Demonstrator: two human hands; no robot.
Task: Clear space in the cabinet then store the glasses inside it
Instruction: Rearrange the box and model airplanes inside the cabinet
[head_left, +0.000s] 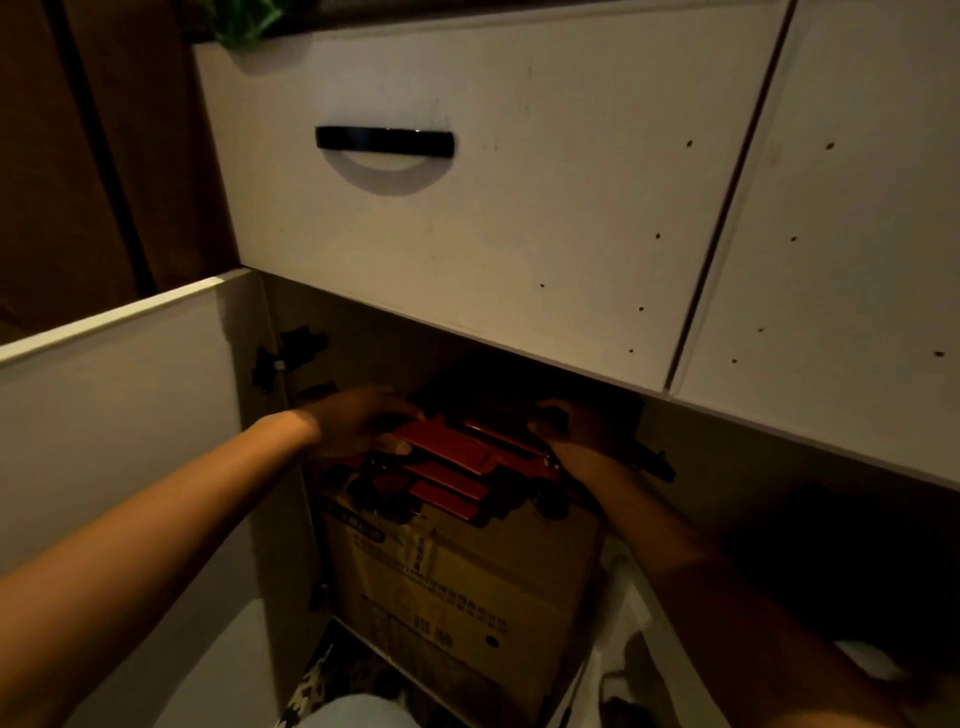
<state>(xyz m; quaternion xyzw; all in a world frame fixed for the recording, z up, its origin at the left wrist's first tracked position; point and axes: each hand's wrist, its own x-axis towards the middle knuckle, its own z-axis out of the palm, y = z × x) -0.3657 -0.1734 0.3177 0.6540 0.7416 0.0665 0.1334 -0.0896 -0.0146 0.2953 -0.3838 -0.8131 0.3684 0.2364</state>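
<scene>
Red stack, between both hands, gripped

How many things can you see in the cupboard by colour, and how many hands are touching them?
Red: 1, a stack of red slatted pieces, too dim to count separately
Brown: 1, a cardboard box under the stack
Hands: 2, the left hand and the right hand, one at each end of the stack
Total: 4
</scene>
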